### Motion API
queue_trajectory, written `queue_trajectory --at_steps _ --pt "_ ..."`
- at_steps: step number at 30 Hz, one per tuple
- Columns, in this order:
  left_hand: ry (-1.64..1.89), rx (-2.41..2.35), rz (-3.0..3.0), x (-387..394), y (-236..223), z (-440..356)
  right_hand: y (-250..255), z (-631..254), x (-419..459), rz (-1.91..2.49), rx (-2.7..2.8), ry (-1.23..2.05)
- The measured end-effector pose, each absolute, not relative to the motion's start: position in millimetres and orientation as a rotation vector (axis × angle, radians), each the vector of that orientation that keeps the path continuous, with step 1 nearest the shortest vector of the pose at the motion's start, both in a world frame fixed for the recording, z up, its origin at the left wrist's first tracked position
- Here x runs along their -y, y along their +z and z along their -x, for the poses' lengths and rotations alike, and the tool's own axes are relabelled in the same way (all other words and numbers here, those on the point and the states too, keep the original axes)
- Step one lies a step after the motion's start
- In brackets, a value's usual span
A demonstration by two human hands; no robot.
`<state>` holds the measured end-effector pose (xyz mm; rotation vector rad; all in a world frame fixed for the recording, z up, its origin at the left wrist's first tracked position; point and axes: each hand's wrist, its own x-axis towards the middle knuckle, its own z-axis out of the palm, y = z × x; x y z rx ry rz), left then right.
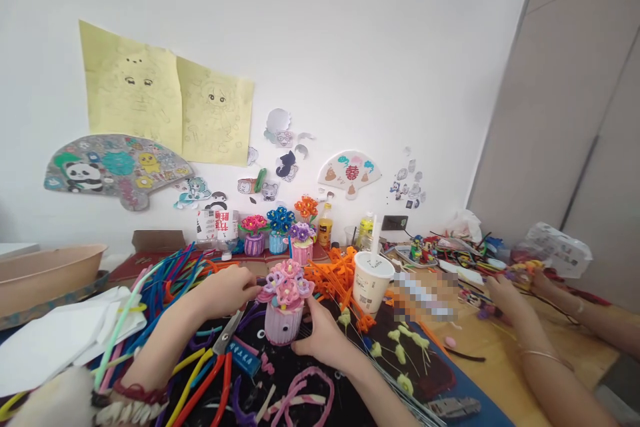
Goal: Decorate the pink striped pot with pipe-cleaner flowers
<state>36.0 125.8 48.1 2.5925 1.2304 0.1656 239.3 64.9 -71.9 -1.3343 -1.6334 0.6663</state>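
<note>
A small pot of pink and lilac pipe-cleaner flowers (284, 323) stands upright in front of me, its ribbed lilac side carrying a dark round eye. My right hand (327, 333) is at its right side, thumb low and fingers higher, closed against it. On the left, my left hand (233, 287) has curled fingers beside the flowers; their tips are partly hidden, so what they hold is unclear. Below the left hand lie scissors (229, 335) with red handles and a blue block (244, 359). Pink and cream pipe-cleaner strips (305, 397) lie nearest me.
Several finished flower pots (303, 247) line the wall. A white cup with straw (373, 280) stands right of the pot, by orange pipe cleaners (333, 277). Loose coloured stems (165, 287) and white sheets (65, 340) lie left. Another person's hands (505, 297) work at the right.
</note>
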Motion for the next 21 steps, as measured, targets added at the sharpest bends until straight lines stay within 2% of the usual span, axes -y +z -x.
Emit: queue_trajectory --at_steps 21 --pt "0.144 -1.198 -2.609 -130.2 46.4 -32.8 -69.8 -237.4 -62.3 1.325 1.654 0.64"
